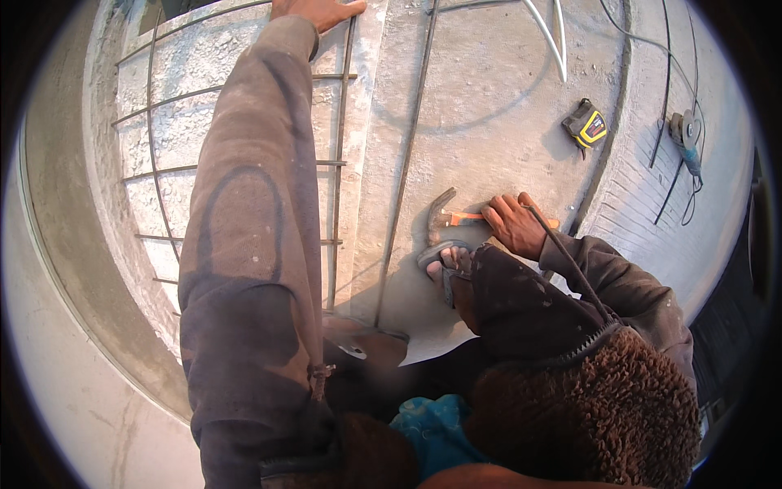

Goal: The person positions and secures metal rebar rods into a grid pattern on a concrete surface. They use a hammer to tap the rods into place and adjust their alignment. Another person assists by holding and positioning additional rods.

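My right hand [515, 224] is closed round the orange handle of a claw hammer [466, 219]. The hammer lies low over the concrete slab [481, 155], its metal head pointing left, just beyond my sandalled foot [452, 273]. At the top edge, my left hand [318, 11] reaches far forward with its thumb stretched out to the right; its other fingers are mostly cut off by the frame. It is nearest the upper end of a rebar grid [340, 163], which lies over rough, broken concrete on the left. A long straight rebar [411, 147] runs between my hands.
A black and yellow tape measure [586, 126] lies on the slab to the right. Farther right is an angle grinder [689, 143] with a cable, beside thin rods [668, 191]. White tubing [560, 41] hangs in at the top. A raised concrete edge [98, 179] borders the left.
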